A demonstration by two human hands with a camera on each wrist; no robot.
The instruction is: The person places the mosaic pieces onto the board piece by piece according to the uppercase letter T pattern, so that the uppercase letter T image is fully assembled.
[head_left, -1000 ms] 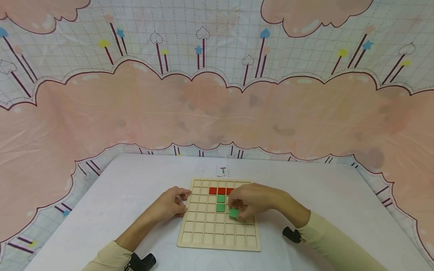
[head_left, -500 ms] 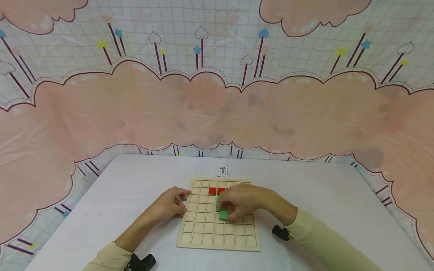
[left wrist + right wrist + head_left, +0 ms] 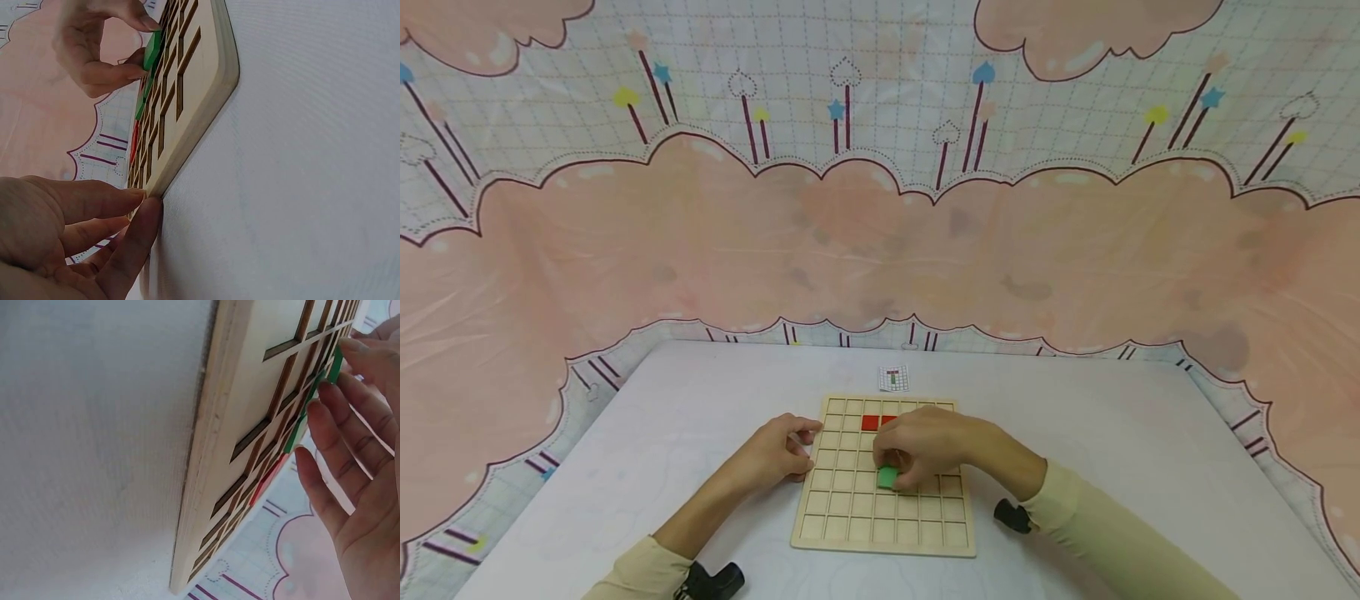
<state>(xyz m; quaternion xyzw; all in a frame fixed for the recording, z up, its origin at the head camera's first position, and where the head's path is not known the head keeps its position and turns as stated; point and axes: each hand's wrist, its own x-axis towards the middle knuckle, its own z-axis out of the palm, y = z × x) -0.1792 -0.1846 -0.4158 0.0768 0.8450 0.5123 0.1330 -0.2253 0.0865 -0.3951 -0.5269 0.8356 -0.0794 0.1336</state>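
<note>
A square wooden grid board (image 3: 835,527) lies on the white table. My right hand (image 3: 928,446) is over the middle of it, pinching a green square tile (image 3: 887,477) between thumb and finger. In the left wrist view this green tile (image 3: 152,50) is tilted at the board's surface. Beyond it, green tiles (image 3: 295,434) sit in the grid in the right wrist view. Red tiles (image 3: 870,422) form part of a row near the top, partly covered by the right hand. My left hand (image 3: 775,448) rests its fingertips against the board's left edge.
A small printed card (image 3: 893,378) with a coloured grid pattern lies just beyond the board's far edge. White tabletop (image 3: 700,400) surrounds the board. A patterned cloth (image 3: 880,250) hangs behind and around the table.
My right hand has moved left across the board with the green tile, bringing it below the column of green tiles. It now covers those tiles and a red one. My left hand has stayed put.
</note>
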